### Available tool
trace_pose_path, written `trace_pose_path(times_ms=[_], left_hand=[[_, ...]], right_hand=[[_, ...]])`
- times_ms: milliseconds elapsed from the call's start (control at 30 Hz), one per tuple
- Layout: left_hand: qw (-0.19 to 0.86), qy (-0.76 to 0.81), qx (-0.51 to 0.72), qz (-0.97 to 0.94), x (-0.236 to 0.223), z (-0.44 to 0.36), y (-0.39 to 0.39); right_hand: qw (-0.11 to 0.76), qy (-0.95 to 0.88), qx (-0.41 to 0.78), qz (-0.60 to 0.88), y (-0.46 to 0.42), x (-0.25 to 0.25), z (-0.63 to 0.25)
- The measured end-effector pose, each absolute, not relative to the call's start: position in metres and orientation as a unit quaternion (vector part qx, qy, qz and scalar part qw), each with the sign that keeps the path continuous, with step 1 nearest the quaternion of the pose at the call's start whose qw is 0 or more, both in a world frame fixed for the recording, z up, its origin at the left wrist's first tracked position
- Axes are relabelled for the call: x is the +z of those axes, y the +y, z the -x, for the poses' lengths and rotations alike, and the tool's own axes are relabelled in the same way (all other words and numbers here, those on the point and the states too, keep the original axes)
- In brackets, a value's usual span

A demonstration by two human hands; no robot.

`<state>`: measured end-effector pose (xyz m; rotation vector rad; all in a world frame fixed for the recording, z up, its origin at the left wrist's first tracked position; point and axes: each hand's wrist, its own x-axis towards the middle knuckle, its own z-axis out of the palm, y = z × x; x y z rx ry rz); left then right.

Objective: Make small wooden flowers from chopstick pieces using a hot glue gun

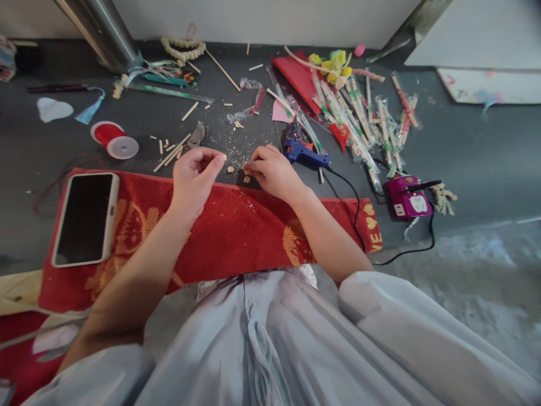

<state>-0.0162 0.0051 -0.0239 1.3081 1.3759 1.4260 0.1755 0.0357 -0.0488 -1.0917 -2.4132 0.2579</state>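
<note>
My left hand [194,179] pinches a small pale wooden piece [225,158] between thumb and forefinger, just above the table. To its right, my right hand [273,172] reaches down with closed fingertips at a small wooden flower-like piece [245,167]; whether it grips or only touches it I cannot tell. Two similar small pieces lie close by, one [230,169] between my hands and one [247,179] under my right fingers. Pale crumbs and cut bits are scattered beyond my hands. A blue glue gun [305,153] lies right of my right hand.
A red towel [236,237] covers the table's front edge, with a phone [87,220] on it. Thin sticks [173,152], pliers [196,135] and a red thread spool [114,140] lie left. Wrapped chopsticks [350,118] and a purple power socket [408,197] with cables are at right.
</note>
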Motion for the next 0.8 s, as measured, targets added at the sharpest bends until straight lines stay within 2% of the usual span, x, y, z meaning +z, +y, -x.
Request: trace_pose_path(times_ms=[433, 800], left_hand=[[0.365, 0.531, 0.552, -0.53, -0.03, 0.019, 0.007], [0.362, 0.543, 0.535, -0.537, -0.028, 0.02, 0.006]], right_hand=[[0.26, -0.847, 0.119, 0.448, 0.035, -0.038, -0.189], [0.178, -0.855, 0.149, 0.463, 0.032, -0.03, -0.196]])
